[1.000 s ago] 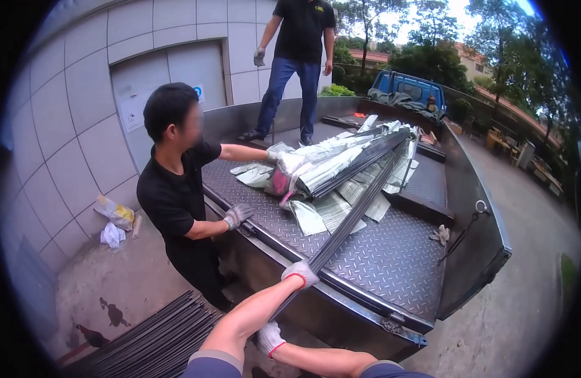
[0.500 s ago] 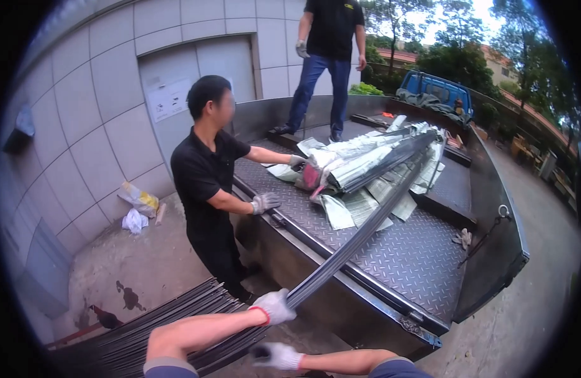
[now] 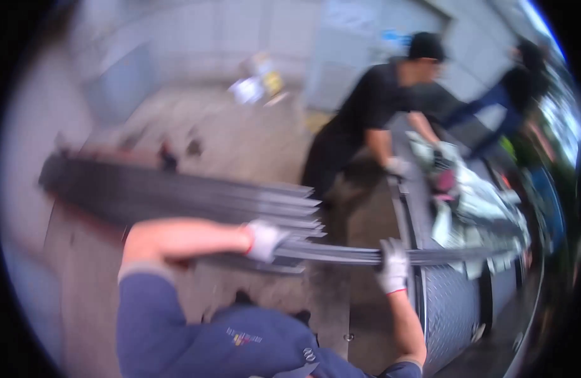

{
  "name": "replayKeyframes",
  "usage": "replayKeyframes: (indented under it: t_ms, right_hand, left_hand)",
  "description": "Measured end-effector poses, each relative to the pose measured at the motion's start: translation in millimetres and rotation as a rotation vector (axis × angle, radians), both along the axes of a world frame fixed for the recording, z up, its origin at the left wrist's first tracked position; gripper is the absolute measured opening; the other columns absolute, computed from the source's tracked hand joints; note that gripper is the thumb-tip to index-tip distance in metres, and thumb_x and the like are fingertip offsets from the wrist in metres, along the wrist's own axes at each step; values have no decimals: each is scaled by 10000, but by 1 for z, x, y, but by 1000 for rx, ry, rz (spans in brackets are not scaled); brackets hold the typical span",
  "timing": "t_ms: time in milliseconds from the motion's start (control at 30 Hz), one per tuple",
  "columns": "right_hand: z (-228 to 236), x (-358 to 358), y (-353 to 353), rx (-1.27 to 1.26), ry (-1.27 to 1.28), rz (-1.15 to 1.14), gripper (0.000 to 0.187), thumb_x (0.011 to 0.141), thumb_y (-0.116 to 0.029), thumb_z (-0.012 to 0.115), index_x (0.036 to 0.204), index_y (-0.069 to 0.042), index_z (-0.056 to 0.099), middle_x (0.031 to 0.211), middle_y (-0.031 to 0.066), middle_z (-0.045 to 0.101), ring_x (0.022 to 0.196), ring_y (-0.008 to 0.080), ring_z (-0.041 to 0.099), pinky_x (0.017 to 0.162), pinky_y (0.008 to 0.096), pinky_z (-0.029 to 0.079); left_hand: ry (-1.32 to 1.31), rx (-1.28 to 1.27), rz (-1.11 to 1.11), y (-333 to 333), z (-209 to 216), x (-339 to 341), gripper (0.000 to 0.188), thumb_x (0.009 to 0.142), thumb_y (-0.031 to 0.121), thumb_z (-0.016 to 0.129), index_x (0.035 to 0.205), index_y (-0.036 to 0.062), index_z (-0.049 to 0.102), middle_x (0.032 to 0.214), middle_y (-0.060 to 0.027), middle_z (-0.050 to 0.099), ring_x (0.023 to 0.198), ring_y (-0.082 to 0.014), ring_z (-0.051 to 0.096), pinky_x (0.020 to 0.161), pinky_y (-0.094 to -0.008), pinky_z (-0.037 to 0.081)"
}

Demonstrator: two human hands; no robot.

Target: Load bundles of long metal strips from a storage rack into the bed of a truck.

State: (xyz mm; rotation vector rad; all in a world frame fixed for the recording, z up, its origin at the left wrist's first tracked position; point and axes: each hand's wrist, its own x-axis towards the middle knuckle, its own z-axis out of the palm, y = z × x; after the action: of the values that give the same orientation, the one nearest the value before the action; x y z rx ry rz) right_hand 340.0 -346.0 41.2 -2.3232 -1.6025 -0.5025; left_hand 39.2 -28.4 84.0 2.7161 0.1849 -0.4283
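A bundle of long, thin grey metal strips (image 3: 331, 252) runs across in front of me, its far end over the truck bed. My left hand (image 3: 264, 241), in a white glove with a red cuff, is closed around its near end. Farther along, beside the bed's edge, my right hand (image 3: 393, 268) in a matching glove grips the same bundle, fingers pointing up across it. Below and left of the bundle lies a large stack of similar dark strips (image 3: 170, 189), partly hidden by my left arm. Motion blur smears the details.
A co-worker in black (image 3: 360, 120) leans at the truck bed (image 3: 451, 302), hands by crumpled pale wrapping (image 3: 482, 195). Another person (image 3: 514, 94) is bent over beyond. Bags (image 3: 259, 82) lie near the wall. The bed's side edge (image 3: 419, 296) stands right of me.
My view has swung left and down. My right hand, before free of the strips, now grips them. The co-worker leans farther over the bed, and the person on it has bent down.
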Motion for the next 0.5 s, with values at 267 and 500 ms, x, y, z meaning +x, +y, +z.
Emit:
replayKeyframes:
  t_ms: [267, 500]
  right_hand:
    - [-14, 75, 13, -389, 109, 84, 680, 663, -49, 800, 1316, -94, 613, 1206, 174, 673, 1161, 406, 624, 1028, 491, 503]
    - [-45, 123, -2, -658, 125, 72, 323, 664, -128, 804, 940, -84, 642, 909, 186, 700, 912, 427, 677, 836, 526, 535]
  left_hand:
    - [55, -98, 78, 39, -34, -16, 574, 738, 233, 751, 1286, 106, 639, 986, -212, 745, 973, -417, 723, 837, -517, 565]
    - [66, -185, 156, 38, -87, -26, 474, 781, 212, 728, 1245, 148, 661, 968, -189, 743, 964, -408, 726, 821, -527, 564]
